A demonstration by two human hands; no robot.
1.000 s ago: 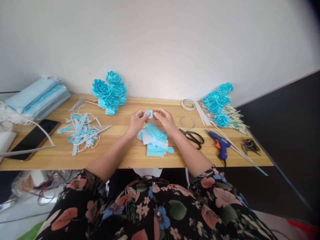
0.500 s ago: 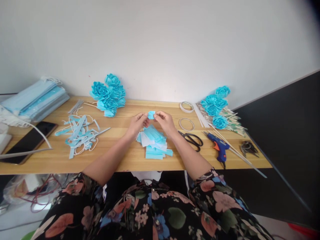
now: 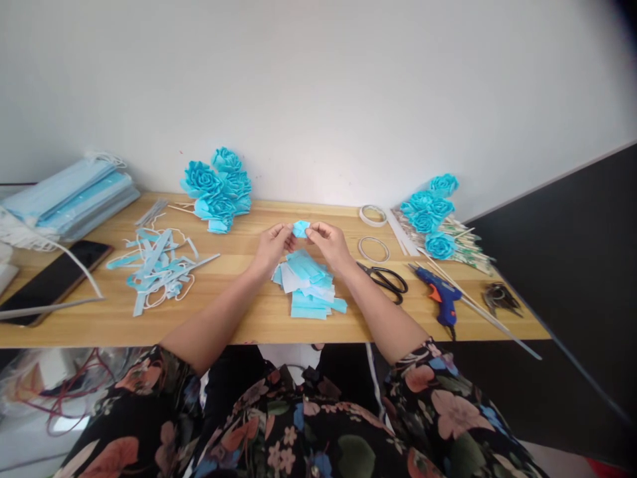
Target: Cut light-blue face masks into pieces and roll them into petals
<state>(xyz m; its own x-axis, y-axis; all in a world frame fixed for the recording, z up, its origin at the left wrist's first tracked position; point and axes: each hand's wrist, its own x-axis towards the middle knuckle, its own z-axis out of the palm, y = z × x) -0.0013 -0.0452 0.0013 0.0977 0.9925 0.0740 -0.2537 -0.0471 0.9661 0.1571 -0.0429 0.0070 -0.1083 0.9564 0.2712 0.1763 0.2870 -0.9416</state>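
Note:
Between my two hands is a small light-blue piece of mask fabric [image 3: 300,229], its upper corners now bent so it looks rounded. My left hand [image 3: 273,244] pinches its left edge, and my right hand [image 3: 326,240] pinches the right edge. Just below them on the table lies a loose pile of cut blue and white mask fabric pieces [image 3: 309,285]. Black-handled scissors [image 3: 391,281] rest beside my right forearm, their blades partly hidden by it.
Blue fabric roses [image 3: 216,189] stand at the back left, more roses [image 3: 428,211] at the right. Around lie stacked masks [image 3: 74,196], a phone [image 3: 54,282], strip scraps [image 3: 156,265], tape rolls [image 3: 373,216], a blue glue gun [image 3: 438,292] and thin sticks [image 3: 478,305] crossing the front edge.
The fabric piece between my fingers has gone from a squarish shape to a rounded, folded one. Both hands keep their pinch in nearly the same place. The view has shifted slightly.

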